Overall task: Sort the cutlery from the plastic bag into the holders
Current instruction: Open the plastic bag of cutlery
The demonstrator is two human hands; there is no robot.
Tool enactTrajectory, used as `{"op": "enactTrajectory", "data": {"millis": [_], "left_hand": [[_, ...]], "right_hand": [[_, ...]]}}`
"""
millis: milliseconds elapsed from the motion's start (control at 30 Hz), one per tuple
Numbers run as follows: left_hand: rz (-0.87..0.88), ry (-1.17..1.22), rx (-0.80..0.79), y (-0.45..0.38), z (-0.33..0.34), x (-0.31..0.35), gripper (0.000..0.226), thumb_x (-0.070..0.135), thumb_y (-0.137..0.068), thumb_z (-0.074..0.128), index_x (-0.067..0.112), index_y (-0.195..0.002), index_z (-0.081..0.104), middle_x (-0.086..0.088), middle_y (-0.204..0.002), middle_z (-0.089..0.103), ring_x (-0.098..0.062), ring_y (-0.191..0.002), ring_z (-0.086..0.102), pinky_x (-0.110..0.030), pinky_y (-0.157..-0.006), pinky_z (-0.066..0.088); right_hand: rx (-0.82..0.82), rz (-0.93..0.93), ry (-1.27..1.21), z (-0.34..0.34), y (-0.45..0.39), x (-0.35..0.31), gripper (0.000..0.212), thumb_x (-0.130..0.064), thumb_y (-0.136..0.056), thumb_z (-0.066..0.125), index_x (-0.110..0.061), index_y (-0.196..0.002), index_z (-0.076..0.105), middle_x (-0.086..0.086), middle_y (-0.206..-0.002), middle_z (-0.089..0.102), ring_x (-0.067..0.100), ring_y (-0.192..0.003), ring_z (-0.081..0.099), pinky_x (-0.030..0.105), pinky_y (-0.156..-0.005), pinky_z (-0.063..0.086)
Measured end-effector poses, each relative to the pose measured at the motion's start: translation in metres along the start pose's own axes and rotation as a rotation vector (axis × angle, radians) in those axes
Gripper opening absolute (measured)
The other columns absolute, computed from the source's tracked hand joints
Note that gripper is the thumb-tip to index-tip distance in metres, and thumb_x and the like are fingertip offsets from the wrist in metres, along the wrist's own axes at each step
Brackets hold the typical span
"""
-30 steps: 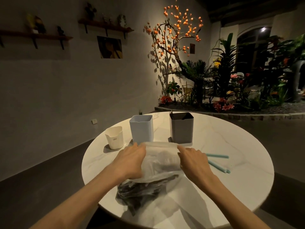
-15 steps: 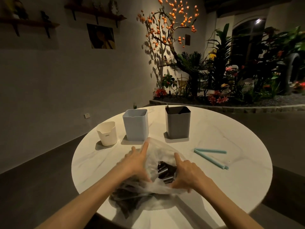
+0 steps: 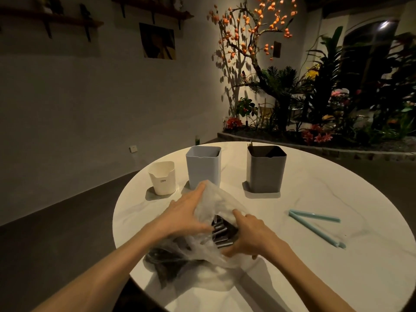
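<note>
Both hands, left hand (image 3: 188, 216) and right hand (image 3: 246, 235), had pulled the plastic bag (image 3: 211, 206) open before the grey holder (image 3: 265, 170), gripping film; dark cutlery handles (image 3: 221, 234) now showed, ready for picking.

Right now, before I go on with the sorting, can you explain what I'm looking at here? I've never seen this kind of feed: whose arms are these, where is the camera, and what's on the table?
There is no machine: these are a person's two bare arms, seen from one wide-angle camera worn on their head, looking forward and down.

On the round white table lies a clear plastic bag with dark cutlery handles showing at its opening. The left hand has a grip on the bag's upper edge; the right hand grips the bag's right side, beside the handles.

Behind the bag stand three holders: a small white one, a taller pale blue one and a dark grey one. Something thin sticks up at the grey one's back corner; I cannot tell what. Two pale blue sticks lie to the right, apart from the bag.
</note>
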State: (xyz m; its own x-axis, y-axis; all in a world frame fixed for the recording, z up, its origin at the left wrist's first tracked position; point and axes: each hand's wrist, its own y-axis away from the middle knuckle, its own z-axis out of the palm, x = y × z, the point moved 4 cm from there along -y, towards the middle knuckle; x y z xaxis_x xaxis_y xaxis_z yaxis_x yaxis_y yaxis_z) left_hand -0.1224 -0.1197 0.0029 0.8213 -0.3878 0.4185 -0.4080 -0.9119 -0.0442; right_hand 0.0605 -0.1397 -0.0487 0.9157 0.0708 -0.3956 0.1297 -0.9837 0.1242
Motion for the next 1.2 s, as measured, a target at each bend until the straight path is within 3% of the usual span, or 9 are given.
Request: {"op": "enactTrajectory", "data": {"millis": [133, 200, 300, 433, 633, 733, 833, 1033, 1200], "left_hand": [[0.034, -0.174, 0.196, -0.002, 0.012, 0.012, 0.113, 0.045, -0.083, 0.071, 0.036, -0.158, -0.013, 0.001, -0.157, 0.030, -0.023, -0.131, 0.047, -0.038, -0.101, 0.044], [0.041, -0.231, 0.213, -0.001, 0.014, 0.012, 0.116, 0.032, -0.083, 0.072, 0.036, -0.157, -0.016, -0.002, -0.151, 0.035, -0.024, -0.124, 0.050, -0.038, -0.094, 0.046], [0.042, -0.217, 0.237, 0.009, 0.003, 0.005, 0.111, 0.022, -0.083, 0.071, 0.041, -0.156, -0.011, 0.001, -0.155, 0.032, -0.027, -0.121, 0.053, -0.038, -0.084, 0.045], [0.068, -0.207, 0.295, 0.023, -0.012, 0.000, 0.106, 0.002, -0.081, 0.061, 0.044, -0.157, 0.001, 0.007, -0.160, 0.027, -0.025, -0.115, 0.056, -0.032, -0.073, 0.045], [0.103, -0.122, 0.299, 0.038, -0.023, 0.008, 0.094, 0.001, -0.084, 0.064, 0.042, -0.156, 0.021, 0.007, -0.162, 0.023, -0.021, -0.137, 0.041, -0.035, -0.095, 0.052], [0.156, -0.010, 0.391, 0.041, -0.026, 0.010, 0.090, 0.000, -0.079, 0.061, 0.044, -0.152, 0.033, 0.011, -0.156, 0.037, -0.016, -0.126, 0.050, -0.023, -0.084, 0.051], [0.085, 0.110, 0.525, 0.041, -0.028, 0.006, 0.076, 0.004, -0.082, 0.062, 0.037, -0.148, 0.045, 0.009, -0.145, 0.055, -0.009, -0.106, 0.051, -0.019, -0.081, 0.044], [0.001, 0.211, 0.515, 0.039, -0.030, 0.012, 0.070, -0.001, -0.088, 0.062, 0.026, -0.150, 0.043, -0.003, -0.139, 0.058, -0.008, -0.104, 0.041, -0.027, -0.093, 0.039], [-0.004, 0.302, 0.503, 0.038, -0.037, 0.007, 0.072, -0.001, -0.085, 0.060, 0.031, -0.149, 0.045, -0.005, -0.146, 0.056, -0.019, -0.115, 0.056, -0.052, -0.101, 0.053]], "right_hand": [[0.108, -0.043, 0.145, -0.022, 0.003, -0.011, 0.084, -0.063, -0.068, 0.081, -0.026, -0.135, 0.048, 0.003, -0.131, 0.048, 0.023, -0.108, 0.056, 0.036, -0.091, 0.054], [0.190, -0.214, 0.027, -0.022, 0.006, -0.022, 0.053, -0.047, -0.081, 0.079, -0.024, -0.125, 0.060, -0.002, -0.122, 0.056, 0.013, -0.095, 0.058, 0.028, -0.086, 0.055], [0.073, -0.487, -0.077, -0.010, 0.012, -0.041, 0.020, -0.017, -0.092, 0.069, -0.018, -0.112, 0.071, -0.004, -0.106, 0.068, 0.008, -0.086, 0.063, 0.022, -0.080, 0.056], [0.223, -0.429, 0.019, -0.010, -0.005, -0.033, 0.044, -0.018, -0.092, 0.063, -0.022, -0.135, 0.058, 0.002, -0.128, 0.064, 0.019, -0.108, 0.062, 0.034, -0.094, 0.053], [0.201, -0.218, 0.296, -0.010, -0.019, -0.027, 0.096, -0.046, -0.083, 0.071, -0.019, -0.157, 0.016, 0.012, -0.140, 0.054, 0.030, -0.126, 0.051, 0.042, -0.104, 0.047], [0.247, -0.378, 0.384, -0.013, -0.009, -0.044, 0.073, -0.041, -0.085, 0.069, -0.022, -0.150, 0.040, 0.007, -0.142, 0.053, 0.028, -0.122, 0.054, 0.040, -0.101, 0.050], [0.210, -0.562, 0.159, -0.011, -0.007, -0.062, 0.046, -0.027, -0.089, 0.068, -0.026, -0.134, 0.060, -0.002, -0.132, 0.062, 0.020, -0.113, 0.060, 0.036, -0.094, 0.055], [0.049, -0.433, 0.273, 0.006, -0.037, -0.079, 0.066, -0.034, -0.096, 0.059, -0.029, -0.155, 0.030, 0.001, -0.157, 0.036, 0.027, -0.139, 0.038, 0.043, -0.117, 0.032], [0.131, -0.461, 0.415, -0.004, -0.040, -0.091, 0.052, -0.027, -0.097, 0.059, -0.025, -0.147, 0.043, 0.003, -0.136, 0.049, 0.027, -0.121, 0.046, 0.039, -0.103, 0.039]]}}
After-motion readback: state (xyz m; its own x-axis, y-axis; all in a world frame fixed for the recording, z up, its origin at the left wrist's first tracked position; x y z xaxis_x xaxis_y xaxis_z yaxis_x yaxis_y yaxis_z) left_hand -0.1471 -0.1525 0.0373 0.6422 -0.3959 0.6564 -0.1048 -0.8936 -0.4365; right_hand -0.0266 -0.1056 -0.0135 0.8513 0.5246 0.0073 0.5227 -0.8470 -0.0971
